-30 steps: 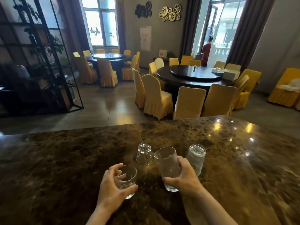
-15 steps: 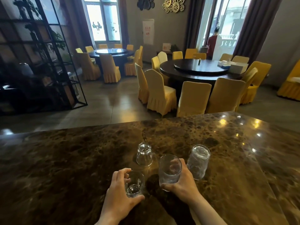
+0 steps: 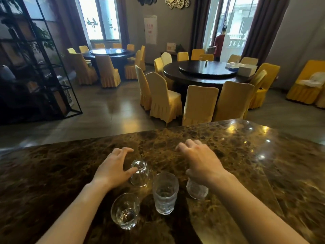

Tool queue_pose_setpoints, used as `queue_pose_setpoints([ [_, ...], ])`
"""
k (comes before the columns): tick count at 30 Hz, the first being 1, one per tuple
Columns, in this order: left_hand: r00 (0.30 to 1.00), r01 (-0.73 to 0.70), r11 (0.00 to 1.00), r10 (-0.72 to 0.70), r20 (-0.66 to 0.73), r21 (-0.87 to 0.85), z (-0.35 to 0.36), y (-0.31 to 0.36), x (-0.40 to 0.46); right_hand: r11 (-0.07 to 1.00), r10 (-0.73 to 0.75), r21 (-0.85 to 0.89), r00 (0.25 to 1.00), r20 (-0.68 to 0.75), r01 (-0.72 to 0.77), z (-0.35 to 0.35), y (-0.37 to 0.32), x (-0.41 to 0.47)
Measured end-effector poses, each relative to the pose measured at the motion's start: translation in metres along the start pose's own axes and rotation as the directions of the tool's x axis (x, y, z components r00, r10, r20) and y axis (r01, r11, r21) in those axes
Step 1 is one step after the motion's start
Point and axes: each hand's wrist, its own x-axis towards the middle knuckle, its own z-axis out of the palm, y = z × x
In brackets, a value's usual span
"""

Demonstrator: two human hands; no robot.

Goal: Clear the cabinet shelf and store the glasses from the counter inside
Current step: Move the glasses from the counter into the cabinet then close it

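Note:
Several clear glasses stand on the brown marble counter (image 3: 52,173). A short round glass (image 3: 125,211) and a tall tumbler (image 3: 165,192) stand upright nearest me, with no hand on them. Behind them is an upside-down small glass (image 3: 139,173); my left hand (image 3: 114,168) is beside it, fingers spread, thumb touching its side. My right hand (image 3: 200,161) hovers with spread fingers over a textured glass (image 3: 197,190), mostly hiding its top. No cabinet is in view.
The counter's far edge runs across the middle of the view. Beyond it are round dark dining tables (image 3: 202,73) ringed by yellow-covered chairs (image 3: 198,104), a black metal shelf unit (image 3: 35,67) at left, and a person in red (image 3: 219,44) by the far door.
Both hands let go of the short glass and the tall tumbler, which now stand near me, and reached forward to the two glasses behind them. The camera tilted down slightly.

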Motion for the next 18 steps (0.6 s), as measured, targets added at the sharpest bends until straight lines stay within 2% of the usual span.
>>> queue_pose_setpoints([
  [1, 0.997, -0.04, 0.996, 0.034, 0.074, 0.08, 0.003, 0.007, 0.011, 0.997, -0.005, -0.076, 0.993, 0.117, 0.013, 0.002, 0.002, 0.007],
  [3, 0.973, -0.124, 0.962, 0.071, 0.218, 0.242, 0.013, 0.02, 0.027, 0.985, 0.05, -0.171, 0.931, 0.362, 0.014, 0.008, 0.006, 0.017],
  [4, 0.957, -0.15, 0.939, 0.06, 0.283, 0.309, 0.018, 0.026, 0.033, 0.98, 0.078, -0.198, 0.899, 0.432, 0.01, 0.011, 0.009, 0.019],
  [7, 0.914, -0.186, 0.878, -0.01, 0.406, 0.441, 0.033, 0.033, 0.041, 0.96, 0.104, -0.279, 0.875, 0.474, 0.037, 0.022, 0.013, 0.019],
  [11, 0.946, -0.215, 0.828, 0.045, 0.32, 0.519, 0.049, 0.031, 0.039, 0.927, 0.051, -0.357, 0.907, 0.419, 0.112, 0.033, 0.018, 0.013],
  [14, 0.978, -0.127, 0.909, 0.048, 0.204, 0.396, 0.041, 0.019, 0.031, 0.93, 0.041, -0.346, 0.903, 0.428, 0.122, 0.027, 0.021, 0.01],
  [16, 0.997, 0.001, 0.978, -0.016, 0.07, 0.209, 0.028, 0.005, 0.021, 0.95, 0.053, -0.302, 0.914, 0.402, 0.078, 0.022, 0.029, 0.007],
  [18, 0.988, 0.128, 0.991, -0.132, -0.085, -0.047, 0.013, -0.016, 0.008, 0.975, 0.106, -0.221, 0.936, 0.336, -0.032, 0.019, 0.041, 0.0],
])
